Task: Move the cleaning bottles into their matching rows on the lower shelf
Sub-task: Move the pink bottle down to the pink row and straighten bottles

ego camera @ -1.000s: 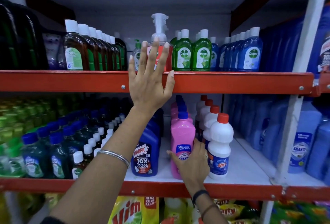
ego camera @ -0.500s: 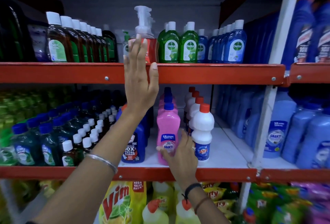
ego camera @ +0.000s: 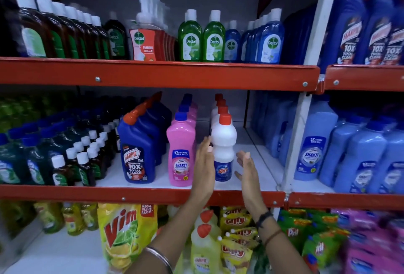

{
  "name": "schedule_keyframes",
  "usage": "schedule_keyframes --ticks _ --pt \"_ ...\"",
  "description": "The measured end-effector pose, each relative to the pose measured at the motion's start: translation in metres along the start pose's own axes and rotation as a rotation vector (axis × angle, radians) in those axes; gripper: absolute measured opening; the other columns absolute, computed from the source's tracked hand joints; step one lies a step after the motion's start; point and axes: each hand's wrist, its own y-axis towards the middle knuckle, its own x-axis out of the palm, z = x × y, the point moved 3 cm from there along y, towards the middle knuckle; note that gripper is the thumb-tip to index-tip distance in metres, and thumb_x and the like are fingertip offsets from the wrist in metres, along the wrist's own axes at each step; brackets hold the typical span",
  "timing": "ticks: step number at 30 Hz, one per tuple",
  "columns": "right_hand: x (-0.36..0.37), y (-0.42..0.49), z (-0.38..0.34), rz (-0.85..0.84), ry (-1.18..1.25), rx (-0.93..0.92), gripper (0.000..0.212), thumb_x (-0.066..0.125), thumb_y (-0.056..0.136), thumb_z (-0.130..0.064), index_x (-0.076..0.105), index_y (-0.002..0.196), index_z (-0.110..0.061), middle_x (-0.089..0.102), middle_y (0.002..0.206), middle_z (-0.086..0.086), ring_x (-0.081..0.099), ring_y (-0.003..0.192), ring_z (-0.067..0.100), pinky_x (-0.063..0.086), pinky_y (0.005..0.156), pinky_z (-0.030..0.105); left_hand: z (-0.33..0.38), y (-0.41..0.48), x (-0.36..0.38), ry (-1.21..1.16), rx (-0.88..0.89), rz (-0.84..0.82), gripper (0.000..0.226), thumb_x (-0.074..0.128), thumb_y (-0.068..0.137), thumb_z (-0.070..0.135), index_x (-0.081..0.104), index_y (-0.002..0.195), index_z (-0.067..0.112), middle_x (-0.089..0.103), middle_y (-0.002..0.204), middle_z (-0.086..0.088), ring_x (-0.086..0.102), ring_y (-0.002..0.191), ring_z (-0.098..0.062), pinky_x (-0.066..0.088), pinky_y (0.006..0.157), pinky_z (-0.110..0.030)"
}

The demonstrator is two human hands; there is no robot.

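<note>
A shop aisle with red-edged metal shelving packed with cleaning products, seen from head height looking slightly down. Nearest, below the lower shelf, sit a yellow dish-soap pouch and small packets, blurred at the edges. Two bare forearms reach up from the bottom of the view. The left hand and the right hand are both open, palms facing each other, flanking the front white bottle with its red cap. The left fingertips seem to touch its side, though it is hard to be sure; the right hand stands just beside it, apart. Neither hand grips anything. Held this way, they look set to straighten or nudge the bottle in line with the white row behind it. Just left stands a row of pink bottles, then a row of dark blue bottles with angled orange spouts, each colour filed front to back. Further left are small dark bottles. Above, the upper shelf carries brown, green and blue disinfectant bottles and a pump dispenser.
</note>
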Motion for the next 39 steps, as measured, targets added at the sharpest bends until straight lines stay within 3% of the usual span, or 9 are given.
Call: schedule_keyframes --ticks 5,12,17,22,27,32,35,37,39 --pt "-0.002 0.004 0.001 -0.071 0.194 0.159 0.084 0.021 0.074 -0.069 0.048 0.132 -0.015 0.050 0.140 0.007 0.046 0.126 0.016 0.035 0.107 0.038 -0.017 -0.004 0.010 -0.196 -0.249 0.007 0.046 0.014 0.103 0.043 0.024 0.147 0.035 0.029 0.152 0.008 0.030 0.137 -0.010 0.030 0.104 -0.032" --pt "-0.009 0.013 0.004 -0.084 0.305 0.224 0.079 0.012 0.087 -0.064 0.050 0.131 -0.010 0.051 0.136 0.008 0.048 0.122 0.018 0.035 0.104 0.037 -0.017 0.000 0.017 -0.261 -0.304 -0.005 0.052 0.009 0.101 0.046 0.036 0.142 0.032 0.043 0.127 0.016 0.043 0.113 -0.005 0.037 0.096 -0.031" --pt "-0.010 0.015 0.005 -0.085 0.316 0.222 0.091 0.021 0.070 -0.073 0.050 0.131 -0.011 0.050 0.140 0.009 0.047 0.124 0.018 0.034 0.106 0.038 -0.018 0.004 0.020 -0.259 -0.320 -0.008 0.055 0.006 0.100 0.047 0.037 0.143 0.030 0.044 0.128 0.014 0.043 0.114 -0.007 0.037 0.095 -0.032" --pt "-0.013 0.019 0.007 -0.065 0.322 0.227 0.086 0.023 0.077 -0.070 0.054 0.128 -0.009 0.053 0.137 0.010 0.048 0.126 0.021 0.036 0.105 0.039 -0.024 0.008 0.018 -0.238 -0.330 0.001 0.059 0.006 0.099 0.050 0.038 0.143 0.030 0.043 0.146 0.003 0.042 0.117 -0.008 0.035 0.096 -0.034" --pt "-0.013 0.018 0.007 -0.054 0.283 0.224 0.093 0.028 0.070 -0.072 0.054 0.127 -0.005 0.057 0.133 0.012 0.052 0.123 0.022 0.040 0.106 0.042 -0.024 0.008 0.019 -0.160 -0.322 0.021 0.061 0.008 0.094 0.056 0.037 0.144 0.033 0.041 0.150 0.000 0.040 0.136 -0.023 0.037 0.106 -0.041" --pt "-0.009 0.011 0.004 0.017 0.266 0.188 0.092 0.025 0.070 -0.071 0.052 0.128 -0.005 0.055 0.133 0.011 0.050 0.124 0.023 0.037 0.108 0.039 -0.015 0.002 0.018 -0.142 -0.228 0.034 0.054 0.009 0.101 0.043 0.035 0.145 0.026 0.039 0.136 0.017 0.040 0.120 -0.003 0.038 0.097 -0.020" --pt "-0.001 -0.013 0.004 0.205 0.213 -0.030 0.069 0.029 0.088 -0.060 0.055 0.125 -0.008 0.059 0.129 0.006 0.053 0.121 0.010 0.040 0.093 0.013 -0.016 -0.015 0.004 -0.088 -0.081 0.115 0.042 0.017 0.104 0.037 0.041 0.138 0.030 0.035 0.130 0.030 0.039 0.114 0.020 0.037 0.090 0.002" --pt "0.015 -0.033 0.002 0.250 0.182 -0.199 0.054 0.033 0.093 -0.046 0.056 0.122 -0.008 0.060 0.121 -0.002 0.054 0.110 -0.006 0.041 0.084 0.004 -0.024 -0.030 -0.012 -0.027 0.046 0.185 0.039 0.022 0.102 0.048 0.047 0.130 0.036 0.044 0.133 0.029 0.040 0.121 0.019 0.037 0.099 -0.005" --pt "0.041 -0.047 0.004 0.127 0.155 -0.274 0.054 0.032 0.089 -0.045 0.057 0.123 -0.010 0.059 0.124 -0.006 0.054 0.114 -0.005 0.041 0.090 0.008 -0.036 -0.040 -0.031 -0.003 0.183 0.298 0.049 0.026 0.097 0.054 0.056 0.127 0.029 0.056 0.132 0.017 0.048 0.128 -0.004 0.041 0.103 -0.021"
